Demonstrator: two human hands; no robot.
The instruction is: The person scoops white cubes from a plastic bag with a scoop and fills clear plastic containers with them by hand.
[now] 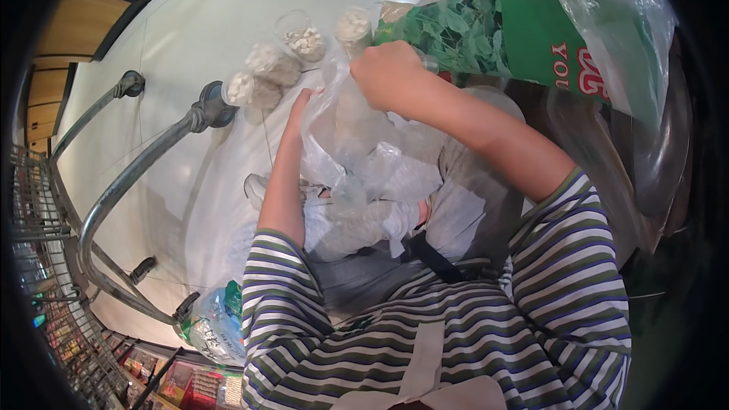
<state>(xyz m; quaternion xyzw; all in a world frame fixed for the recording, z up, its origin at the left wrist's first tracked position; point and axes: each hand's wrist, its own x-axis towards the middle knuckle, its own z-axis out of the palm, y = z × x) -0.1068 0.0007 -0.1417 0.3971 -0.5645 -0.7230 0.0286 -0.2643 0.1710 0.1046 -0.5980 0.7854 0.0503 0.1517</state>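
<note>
A thin clear plastic bag (323, 125) hangs bunched over my lap, its upper edge between my hands. My right hand (389, 74) is closed in a fist at the bag's top right; the fingertips are hidden on the far side. On the bag's left edge, my left hand (305, 99) pinches the plastic, partly covered by it. Just beyond my hands stands a clear tub (353, 30) of whitish pieces. To its left are another open tub (305, 42) and more filled tubs (269, 62), one of them (241, 89) nearest the cart wheel.
A large green printed sack (524, 42) lies at the right, under clear plastic sheeting (623, 30). The metal cart frame (114, 175) and its wheel (214, 105) stand on the pale floor (178, 45) at left. A blue-and-green package (216, 326) sits by my left side.
</note>
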